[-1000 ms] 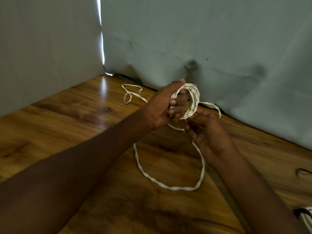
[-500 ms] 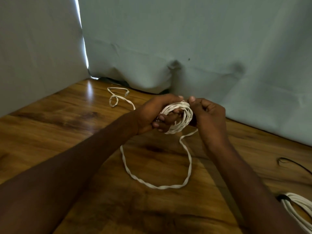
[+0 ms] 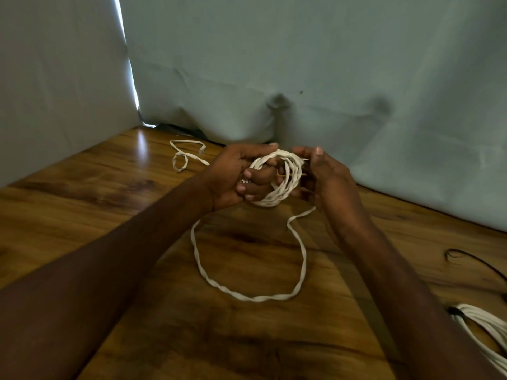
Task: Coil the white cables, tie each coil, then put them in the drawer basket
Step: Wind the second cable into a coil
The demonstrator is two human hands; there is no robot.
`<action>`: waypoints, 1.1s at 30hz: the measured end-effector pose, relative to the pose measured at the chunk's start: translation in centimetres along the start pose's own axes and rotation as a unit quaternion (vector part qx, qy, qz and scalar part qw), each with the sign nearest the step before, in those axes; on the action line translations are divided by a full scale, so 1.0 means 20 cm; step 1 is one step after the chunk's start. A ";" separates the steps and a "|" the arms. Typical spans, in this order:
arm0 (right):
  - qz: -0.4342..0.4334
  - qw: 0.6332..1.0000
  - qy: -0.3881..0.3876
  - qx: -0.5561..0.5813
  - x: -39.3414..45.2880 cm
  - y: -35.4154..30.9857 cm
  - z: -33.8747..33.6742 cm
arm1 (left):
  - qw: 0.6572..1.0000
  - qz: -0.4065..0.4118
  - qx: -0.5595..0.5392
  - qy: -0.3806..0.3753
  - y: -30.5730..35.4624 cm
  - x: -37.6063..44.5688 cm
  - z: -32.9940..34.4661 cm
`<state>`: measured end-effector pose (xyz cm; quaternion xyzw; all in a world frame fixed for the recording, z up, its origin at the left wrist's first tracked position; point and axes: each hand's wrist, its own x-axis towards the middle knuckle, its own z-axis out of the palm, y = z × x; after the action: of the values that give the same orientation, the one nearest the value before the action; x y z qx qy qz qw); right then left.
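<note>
The left hand [image 3: 233, 176] has its fingers curled through a coil of flat, twisted white cable [image 3: 277, 179], gripping the turns wound so far. The right hand [image 3: 321, 174] is against the coil's right side with fingers curled; it seems to pinch the strand being laid on, though the exact contact is hidden behind the coil. Both hands hold the coil above the wooden bench [image 3: 109, 215], near its far edge, where a grey-green cloth backdrop [image 3: 329, 64] hangs.

By my reading the task is in its early middle. This coil is only part wound: a long loose loop of the same cable [image 3: 255, 297] lies on the bench below the hands, and its free end [image 3: 186, 154] trails toward the far left corner. It has no tie yet. At the right edge another bundle of white cable [image 3: 485, 327] lies already coiled, with a dark band on it that may be a tie. A thin dark cord [image 3: 472, 259] lies near it. No drawer basket is in view, so stowing is left.

Compared with half a second ago, the right hand has turned its thumb upward over the coil's top, and the slack loop has hardly shortened.
</note>
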<state>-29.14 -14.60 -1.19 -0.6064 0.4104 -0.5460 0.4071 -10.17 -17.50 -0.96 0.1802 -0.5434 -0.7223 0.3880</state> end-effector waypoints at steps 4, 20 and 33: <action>0.036 0.987 -0.043 0.148 0.00 0.03 0.06 | 0.999 0.026 0.025 0.024 -0.03 0.02 0.02; 0.068 0.901 -0.040 0.426 0.06 0.10 0.10 | 0.998 0.035 -0.050 0.008 -0.06 0.08 0.10; 0.044 0.922 -0.072 0.378 0.05 0.12 0.07 | 0.992 0.084 -0.034 0.092 -0.08 0.09 0.03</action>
<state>-27.80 -16.32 -3.10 -0.4268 0.1691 -0.5970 0.6579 -12.37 -18.27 -1.88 0.1863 -0.4934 -0.6855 0.5019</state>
